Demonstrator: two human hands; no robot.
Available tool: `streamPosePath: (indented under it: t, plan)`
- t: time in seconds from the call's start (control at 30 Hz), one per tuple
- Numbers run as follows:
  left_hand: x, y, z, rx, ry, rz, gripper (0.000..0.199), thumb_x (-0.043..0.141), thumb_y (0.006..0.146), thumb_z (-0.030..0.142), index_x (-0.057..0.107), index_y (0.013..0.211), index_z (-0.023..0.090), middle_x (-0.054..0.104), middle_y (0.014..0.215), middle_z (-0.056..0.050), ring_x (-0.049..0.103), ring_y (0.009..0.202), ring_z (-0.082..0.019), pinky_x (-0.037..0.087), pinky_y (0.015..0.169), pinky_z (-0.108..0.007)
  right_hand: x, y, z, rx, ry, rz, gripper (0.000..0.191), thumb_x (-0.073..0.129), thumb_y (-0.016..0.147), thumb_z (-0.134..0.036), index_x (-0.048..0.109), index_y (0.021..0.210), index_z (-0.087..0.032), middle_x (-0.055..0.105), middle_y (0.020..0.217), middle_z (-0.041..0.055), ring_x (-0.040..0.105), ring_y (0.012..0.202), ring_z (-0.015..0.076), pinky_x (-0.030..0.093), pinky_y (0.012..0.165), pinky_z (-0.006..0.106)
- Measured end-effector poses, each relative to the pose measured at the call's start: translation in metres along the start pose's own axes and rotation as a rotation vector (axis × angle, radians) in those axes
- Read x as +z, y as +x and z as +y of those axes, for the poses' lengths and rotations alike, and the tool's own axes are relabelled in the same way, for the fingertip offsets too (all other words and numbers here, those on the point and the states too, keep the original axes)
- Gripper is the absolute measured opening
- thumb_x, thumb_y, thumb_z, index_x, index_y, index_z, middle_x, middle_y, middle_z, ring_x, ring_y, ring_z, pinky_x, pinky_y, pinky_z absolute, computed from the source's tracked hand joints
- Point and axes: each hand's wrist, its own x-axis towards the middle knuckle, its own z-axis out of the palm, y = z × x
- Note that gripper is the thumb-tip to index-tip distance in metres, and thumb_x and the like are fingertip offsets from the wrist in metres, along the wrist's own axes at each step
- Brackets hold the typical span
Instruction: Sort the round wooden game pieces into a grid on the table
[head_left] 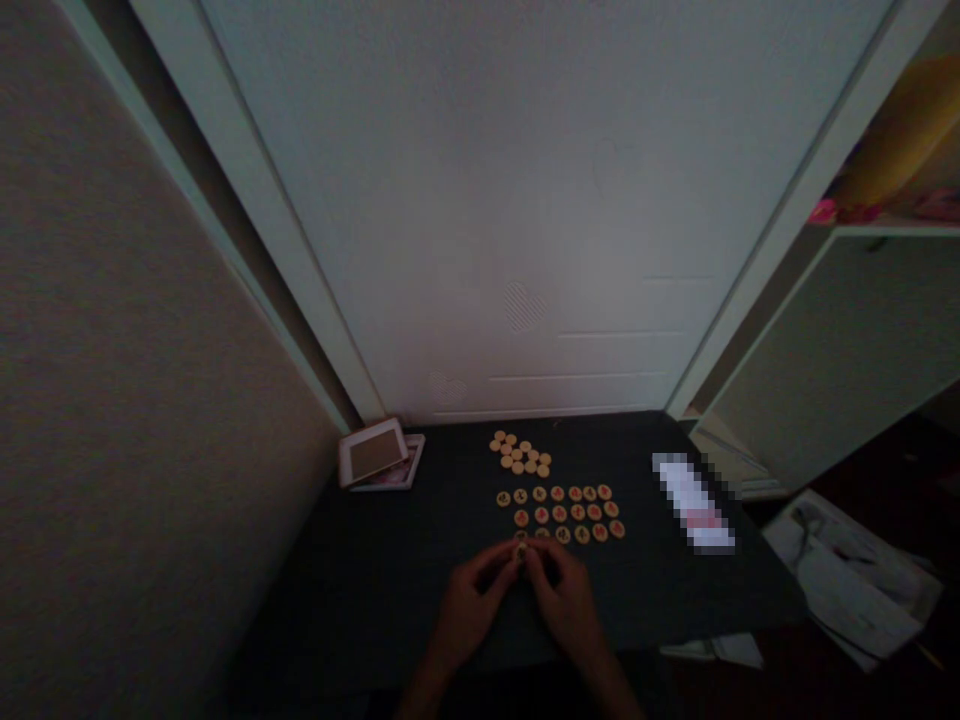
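Opposite blank discs (517, 467), left hand (474, 590) and right hand (562, 585) pinch one piece (521, 552), partly hiding lettered rows (559, 514).

Lower center: left hand (471, 600) and right hand (564, 592) meet at the fingertips, both on one xiangqi piece (521, 552). Just above, three rows of face-up pieces (559, 514), red and dark characters; fingers partly cover the nearest row. Blank-side pieces (517, 454) clustered beyond. All on dark table (360, 590). Pixelated item (691, 505) right of center. White panel (465, 200) fills upper center.
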Motion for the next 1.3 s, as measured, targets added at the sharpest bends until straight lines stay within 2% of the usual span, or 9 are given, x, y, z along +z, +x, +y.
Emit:
streamPosePath:
  t: [0.17,0.43,0.63,0.83,1.07,1.3]
  plan:
    - [-0.002,0.0,0.005,-0.013,0.087,-0.004,0.037,0.064,0.082,0.045,0.072,0.112,0.024,0.069,0.118,-0.005,0.064,0.111,-0.025,0.047,0.103,-0.04,0.001,0.0,0.003,0.036,0.001,0.031,0.03,0.057,0.09,-0.046,0.071,0.092,-0.019,0.074,0.082,0.0055,0.068,0.074,0.0189,0.053,0.071,0.026]
    - [-0.003,-0.001,0.002,0.015,0.11,-0.032,0.032,0.065,0.084,0.04,0.071,0.113,0.028,0.07,0.116,-0.002,0.066,0.108,-0.025,0.048,0.102,-0.04,-0.001,0.0,0.0,0.107,-0.011,0.001,0.031,0.06,0.087,-0.047,0.07,0.084,-0.018,0.07,0.073,0.0029,0.064,0.067,0.017,0.05,0.067,0.025]
    - [-0.003,-0.001,0.001,-0.002,0.088,-0.022,0.031,0.065,0.084,0.041,0.072,0.111,0.027,0.07,0.115,-0.003,0.065,0.11,-0.026,0.047,0.103,-0.041,-0.001,0.0,-0.001,0.133,0.024,-0.022,0.032,0.059,0.088,-0.049,0.069,0.084,-0.019,0.07,0.075,0.0029,0.064,0.069,0.0173,0.049,0.068,0.025]
    - [-0.003,-0.002,0.006,-0.01,0.068,-0.03,0.034,0.065,0.083,0.042,0.071,0.114,0.026,0.07,0.115,-0.003,0.066,0.109,-0.026,0.049,0.101,-0.04,-0.001,-0.001,0.0,0.089,0.039,-0.029,0.03,0.055,0.091,-0.045,0.069,0.086,-0.019,0.071,0.078,0.0035,0.066,0.074,0.0178,0.05,0.072,0.025]
    - [-0.003,0.001,-0.005,0.013,0.051,-0.025,0.036,0.064,0.084,0.041,0.069,0.116,0.025,0.07,0.117,-0.004,0.066,0.108,-0.024,0.051,0.1,-0.038,0.0,-0.001,0.001,0.047,0.033,-0.022,0.025,0.055,0.092,-0.041,0.068,0.094,-0.02,0.072,0.089,0.0049,0.067,0.082,0.0187,0.05,0.076,0.026]
    - [0.0,-0.002,-0.008,0.042,0.057,-0.013,0.035,0.065,0.084,0.04,0.068,0.115,0.023,0.072,0.112,-0.007,0.069,0.101,-0.023,0.055,0.092,-0.035,0.0,-0.001,0.0,0.048,0.019,-0.034,0.025,0.055,0.092,-0.042,0.068,0.098,-0.021,0.072,0.09,0.0048,0.066,0.082,0.0191,0.05,0.075,0.027]
